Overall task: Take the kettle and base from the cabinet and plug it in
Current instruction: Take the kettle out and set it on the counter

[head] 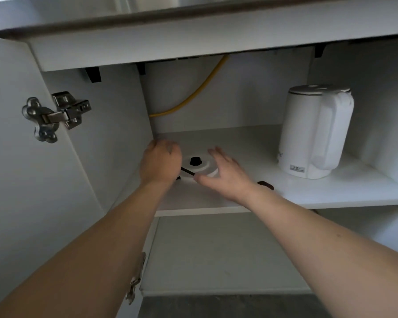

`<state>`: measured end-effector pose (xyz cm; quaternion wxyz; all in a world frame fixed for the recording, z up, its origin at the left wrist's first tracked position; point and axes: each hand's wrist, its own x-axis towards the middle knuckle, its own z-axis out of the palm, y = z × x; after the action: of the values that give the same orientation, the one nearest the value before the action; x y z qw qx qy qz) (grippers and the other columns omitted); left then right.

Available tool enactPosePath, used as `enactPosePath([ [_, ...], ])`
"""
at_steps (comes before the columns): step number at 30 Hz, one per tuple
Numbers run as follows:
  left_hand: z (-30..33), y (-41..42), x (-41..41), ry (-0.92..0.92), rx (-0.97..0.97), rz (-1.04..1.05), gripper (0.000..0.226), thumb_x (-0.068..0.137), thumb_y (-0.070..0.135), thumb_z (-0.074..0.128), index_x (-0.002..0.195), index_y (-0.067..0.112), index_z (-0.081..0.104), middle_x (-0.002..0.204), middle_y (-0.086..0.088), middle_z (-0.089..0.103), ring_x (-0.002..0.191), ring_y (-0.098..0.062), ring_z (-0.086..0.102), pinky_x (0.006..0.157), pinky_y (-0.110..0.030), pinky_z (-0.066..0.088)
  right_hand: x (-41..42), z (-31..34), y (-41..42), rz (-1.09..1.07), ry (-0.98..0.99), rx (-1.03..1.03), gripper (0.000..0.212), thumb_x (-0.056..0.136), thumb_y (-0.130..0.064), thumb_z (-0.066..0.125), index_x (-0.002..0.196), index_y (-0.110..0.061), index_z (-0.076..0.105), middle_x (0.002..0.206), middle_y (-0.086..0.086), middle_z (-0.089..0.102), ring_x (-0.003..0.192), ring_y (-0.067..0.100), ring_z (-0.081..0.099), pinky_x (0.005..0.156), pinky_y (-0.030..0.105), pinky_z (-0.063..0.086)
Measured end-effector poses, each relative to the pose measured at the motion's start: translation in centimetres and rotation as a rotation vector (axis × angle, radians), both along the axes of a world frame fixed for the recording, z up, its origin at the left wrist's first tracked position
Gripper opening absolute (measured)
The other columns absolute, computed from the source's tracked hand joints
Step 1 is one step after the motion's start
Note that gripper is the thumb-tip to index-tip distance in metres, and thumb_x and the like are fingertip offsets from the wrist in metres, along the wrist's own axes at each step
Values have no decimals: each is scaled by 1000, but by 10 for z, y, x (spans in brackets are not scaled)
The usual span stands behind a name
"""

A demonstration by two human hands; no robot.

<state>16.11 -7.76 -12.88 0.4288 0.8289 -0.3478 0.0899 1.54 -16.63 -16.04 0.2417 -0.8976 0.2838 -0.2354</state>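
Note:
A white electric kettle (315,131) stands upright at the right of the cabinet shelf (239,143), handle toward me. Its round white base (201,167) with a black centre connector lies at the left of the same shelf. A black cord (187,171) runs across the base's left edge. My left hand (160,164) reaches over the base's left side with curled fingers, and the cord comes out from under it. My right hand (225,174) is at the base's right rim, fingers spread, thumb near its front edge. A dark plug end (265,185) shows behind my right wrist.
The left cabinet door (21,168) stands open with a metal hinge (55,115). A yellow hose (193,92) curves down the back wall. A lower shelf (216,253) lies beneath, and the countertop edge (193,26) overhangs above.

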Motion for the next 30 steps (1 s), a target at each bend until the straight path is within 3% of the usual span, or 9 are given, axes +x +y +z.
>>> enactPosePath([
  [2,-4,-12,10,50,162,-63,24,88,30,32,80,16,50,104,-15,59,95,-33,55,73,-35,37,9,-10,-6,-72,-36,74,85,82,-70,37,151,-22,23,162,3,17,147,24,19,119,39,14],
  [5,-23,-23,22,166,327,-159,45,90,37,33,119,12,57,133,-12,56,118,-32,51,98,-39,41,22,-28,-11,-169,-45,161,72,93,-59,27,150,-16,25,160,5,24,146,22,22,119,41,11],
  [8,-44,-26,27,226,390,-187,57,96,42,33,148,18,38,156,-6,35,140,-26,34,112,-33,27,28,-35,-16,-194,-118,259,67,94,-54,26,150,-17,24,159,2,26,146,21,19,119,41,9],
  [12,-54,-27,30,126,412,-143,42,101,34,28,126,10,51,139,-14,51,122,-31,49,88,-31,33,29,-39,-21,-173,-340,317,56,93,-47,31,145,-27,33,153,-4,36,141,18,26,111,33,19],
  [15,-45,-31,26,-16,468,-93,31,101,31,27,101,11,50,124,-15,58,109,-31,54,85,-35,38,29,-42,-22,-142,-523,439,54,91,-46,35,143,-34,37,148,-9,40,139,12,30,100,24,21],
  [18,-29,-36,14,-123,490,-68,24,99,26,27,96,13,47,122,-16,58,109,-32,55,88,-37,39,25,-39,-23,-134,-638,508,49,96,-39,37,143,-30,40,150,-9,39,138,10,33,104,21,23],
  [22,-5,-51,-12,-188,467,-96,27,97,15,31,101,6,55,119,-22,55,110,-37,53,94,-41,41,4,-21,-10,-134,-822,392,43,93,-29,40,134,-22,54,136,-9,55,128,5,46,108,21,33],
  [26,4,-81,-51,21,327,-200,32,97,3,35,121,-7,55,128,-24,53,118,-39,51,96,-42,43,-45,14,-21,-239,-1010,224,30,87,-24,41,106,-24,64,104,-12,66,101,1,60,87,11,45],
  [30,21,-109,-120,349,174,-329,40,103,0,28,140,-5,42,145,-26,43,134,-35,41,106,-33,30,-110,15,-39,-539,-1062,31,19,80,-16,38,83,-20,56,84,-8,59,78,2,54,68,10,39],
])
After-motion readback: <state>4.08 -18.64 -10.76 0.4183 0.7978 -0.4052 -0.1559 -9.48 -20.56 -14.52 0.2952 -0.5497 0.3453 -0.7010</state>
